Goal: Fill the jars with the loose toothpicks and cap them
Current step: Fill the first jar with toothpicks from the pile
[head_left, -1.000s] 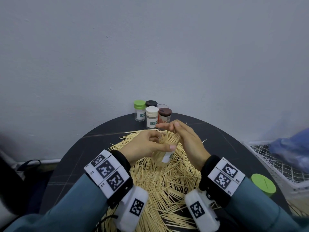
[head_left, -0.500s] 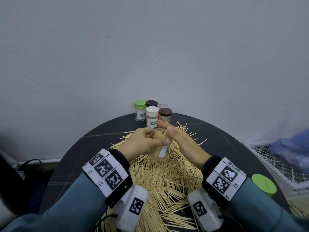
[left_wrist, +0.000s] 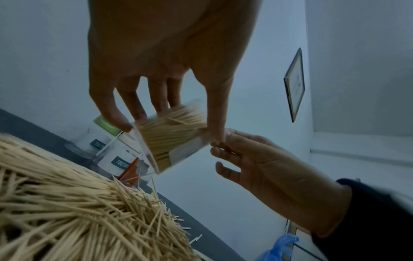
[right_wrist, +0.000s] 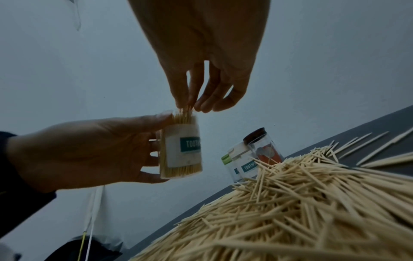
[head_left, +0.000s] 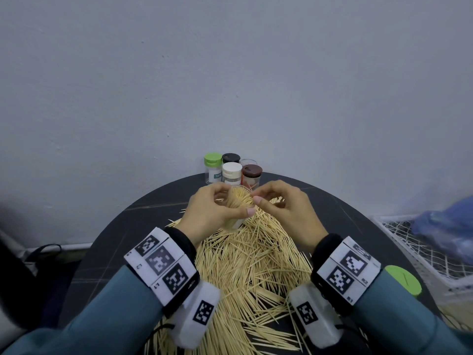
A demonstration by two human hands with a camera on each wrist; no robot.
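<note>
Head view: left hand (head_left: 212, 213) wraps a clear toothpick jar (head_left: 236, 210), lifted off the round black table (head_left: 102, 252) above the loose toothpick pile (head_left: 250, 262); jar tipped with its mouth toward the right hand, probably so sticks can be fed and levelled; right hand (head_left: 284, 211) at the mouth, fingers bunched, pinching or tamping stick ends, can't tell which; capped jars (head_left: 231, 170) parked at the far edge against the wall, out of the working space; green lid (head_left: 403, 280) lies by the right forearm, likely this jar's cap, kept within reach; wire basket (head_left: 419, 242) off to the right.

Left wrist view: fingers (left_wrist: 111, 113) and thumb clamp the toothpick jar (left_wrist: 176, 137) across its sides; jar packed nearly full; right hand (left_wrist: 268, 159) just beside it, fingers loosely curled, tips meeting the left thumb tip.

Right wrist view: right hand fingertips (right_wrist: 185, 104) touch the stick ends poking from the jar (right_wrist: 181, 151) mouth; whether they grip any I can't tell; labelled jar held clear of the pile (right_wrist: 290, 203), so nothing snags; looks nearly ready to cap.
</note>
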